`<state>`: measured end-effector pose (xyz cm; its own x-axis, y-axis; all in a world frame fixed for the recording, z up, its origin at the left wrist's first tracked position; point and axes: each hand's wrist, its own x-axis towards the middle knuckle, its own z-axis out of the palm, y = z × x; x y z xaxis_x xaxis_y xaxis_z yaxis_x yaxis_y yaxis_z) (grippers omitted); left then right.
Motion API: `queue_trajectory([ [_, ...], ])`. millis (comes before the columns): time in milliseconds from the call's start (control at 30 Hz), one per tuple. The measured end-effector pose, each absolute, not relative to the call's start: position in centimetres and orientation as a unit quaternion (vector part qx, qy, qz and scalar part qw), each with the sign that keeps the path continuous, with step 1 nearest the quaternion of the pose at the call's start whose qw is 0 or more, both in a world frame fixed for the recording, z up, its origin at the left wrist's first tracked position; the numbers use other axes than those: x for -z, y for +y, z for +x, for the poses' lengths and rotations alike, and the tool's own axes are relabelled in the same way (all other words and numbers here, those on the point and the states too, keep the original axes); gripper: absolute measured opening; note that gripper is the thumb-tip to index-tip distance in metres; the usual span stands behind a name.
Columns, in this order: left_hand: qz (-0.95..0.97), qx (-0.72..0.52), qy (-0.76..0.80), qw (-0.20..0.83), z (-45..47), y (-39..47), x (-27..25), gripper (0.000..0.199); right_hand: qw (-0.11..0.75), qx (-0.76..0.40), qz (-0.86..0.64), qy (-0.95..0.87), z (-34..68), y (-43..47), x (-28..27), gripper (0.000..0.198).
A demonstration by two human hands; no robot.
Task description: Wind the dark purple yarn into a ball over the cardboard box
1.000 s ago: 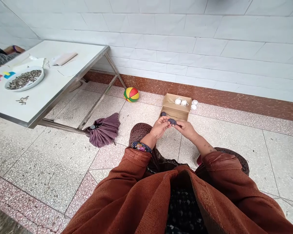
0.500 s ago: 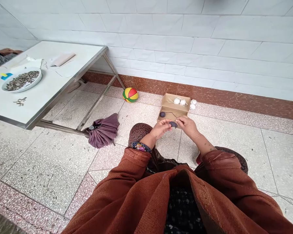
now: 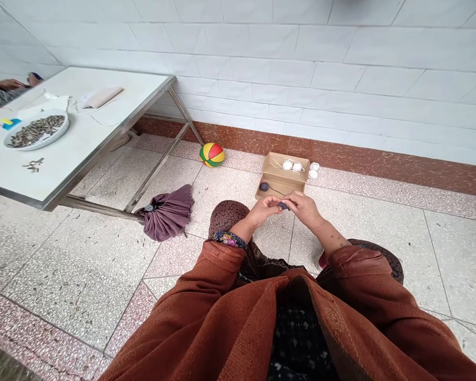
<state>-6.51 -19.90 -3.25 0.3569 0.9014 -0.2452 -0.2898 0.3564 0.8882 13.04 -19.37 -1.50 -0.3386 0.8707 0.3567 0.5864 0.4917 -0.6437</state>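
In front of my knees, both hands meet over a small bundle of dark purple-grey yarn (image 3: 283, 206). My left hand (image 3: 262, 210) is closed, pinching the bundle between thumb and fingers. Right beside it, my right hand (image 3: 304, 208) is closed too, its fingertips at the bundle and on the yarn strand (image 3: 276, 191). Whether it grips a thin tool as well is hidden. That strand runs back to a dark yarn ball (image 3: 264, 187) inside an open cardboard box (image 3: 287, 185) just beyond my hands. White yarn balls (image 3: 292, 165) lie in the box's lid part.
More white balls (image 3: 313, 170) sit right of the box by the wall. A striped ball (image 3: 212, 155) and a folded purple umbrella (image 3: 167, 214) lie on the floor at left. The table (image 3: 91, 135) bears a dish of seeds (image 3: 37, 129). Another person's hand (image 3: 10, 83) shows far left.
My right hand has shifted slightly left and closed in on my left fingers, covering more of the dark bundle. At the far left, the other person's hand has moved.
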Motion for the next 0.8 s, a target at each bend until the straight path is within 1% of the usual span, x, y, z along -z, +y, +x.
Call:
queue_trajectory([
  [133, 0.371, -0.417, 0.358, 0.748, -6.4, -20.1, 3.0, 0.048, 0.382, -0.242, -0.471, -0.757, 12.6, -19.0, 1.9, 0.031],
  [233, 0.363, -0.407, 0.352, 0.761, -6.6, -20.1, 2.6, 0.051, 0.398, -0.298, -0.475, -0.726, 12.5, -18.7, 2.0, 0.034],
  [300, 0.351, -0.405, 0.334, 0.775, -6.7, -20.1, 2.3, 0.050, 0.397, -0.321, -0.480, -0.713, 12.6, -18.5, 2.0, 0.034],
  [400, 0.319, -0.434, 0.315, 0.781, -6.9, -20.1, 1.9, 0.049, 0.373, -0.316, -0.485, -0.725, 12.7, -18.5, 2.2, 0.032],
  [500, 0.296, -0.472, 0.334, 0.760, -6.9, -20.0, 1.8, 0.050, 0.329, -0.300, -0.461, -0.768, 12.6, -19.0, 2.3, 0.030],
  [567, 0.299, -0.491, 0.356, 0.737, -6.9, -19.8, 1.9, 0.048, 0.317, -0.294, -0.429, -0.793, 12.5, -19.5, 2.1, 0.027],
  [700, 0.367, -0.508, 0.406, 0.665, -6.8, -19.4, 2.5, 0.042, 0.334, -0.274, -0.407, -0.805, 12.8, -20.0, 1.0, 0.024],
  [767, 0.408, -0.488, 0.421, 0.647, -6.7, -19.4, 2.8, 0.041, 0.344, -0.260, -0.418, -0.799, 13.1, -19.8, 0.6, 0.024],
  [800, 0.423, -0.465, 0.421, 0.654, -6.7, -19.4, 2.8, 0.042, 0.349, -0.253, -0.425, -0.796, 13.2, -19.6, 0.6, 0.024],
])
